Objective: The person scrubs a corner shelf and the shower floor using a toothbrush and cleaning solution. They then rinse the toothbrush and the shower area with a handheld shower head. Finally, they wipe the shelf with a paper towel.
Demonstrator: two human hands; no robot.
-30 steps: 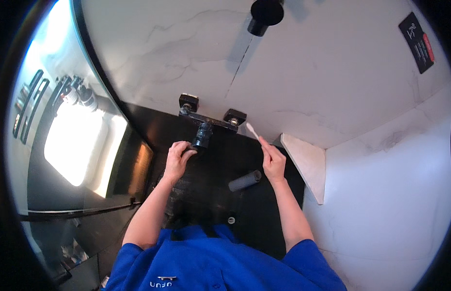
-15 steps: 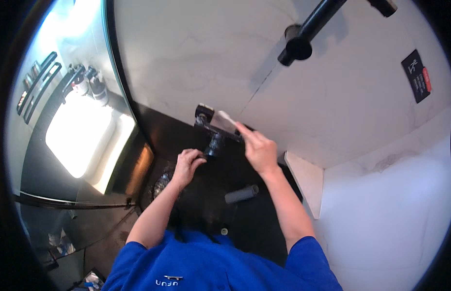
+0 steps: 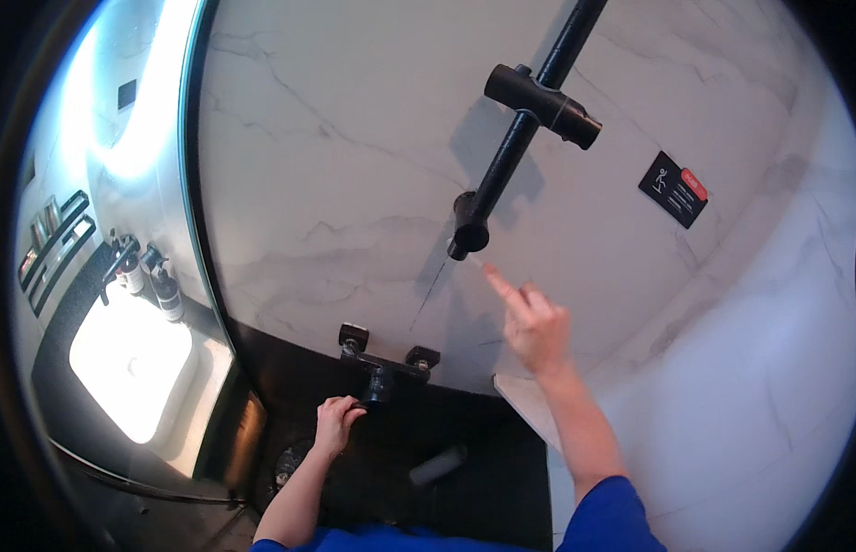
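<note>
A black shower mixer tap (image 3: 382, 370) is fixed low on the marbled wall, between two square wall mounts. My left hand (image 3: 334, 425) closes its fingers on the tap's lever (image 3: 359, 405), at the left of the body. My right hand (image 3: 536, 329) is raised before the wall, index finger stretched up and left, the other fingers curled. A small pale tip (image 3: 475, 261) shows beyond the index finger; what it belongs to cannot be made out. That finger points just below the lower bracket (image 3: 469, 225) of a black shower rail (image 3: 506, 161), which carries a sliding holder (image 3: 543, 104).
A thin dark line (image 3: 430, 293) runs down the wall under the rail. A grey cylinder (image 3: 438, 465) lies on the dark floor. Left of the glass panel's edge (image 3: 196, 184) are a white basin (image 3: 129, 363) and bottles (image 3: 168, 294). A black card (image 3: 673, 189) is on the wall.
The view has tilted upward, showing more of the rail. My right hand has moved from over the mixer tap up to the rail's lower end. My left hand stays at the mixer.
</note>
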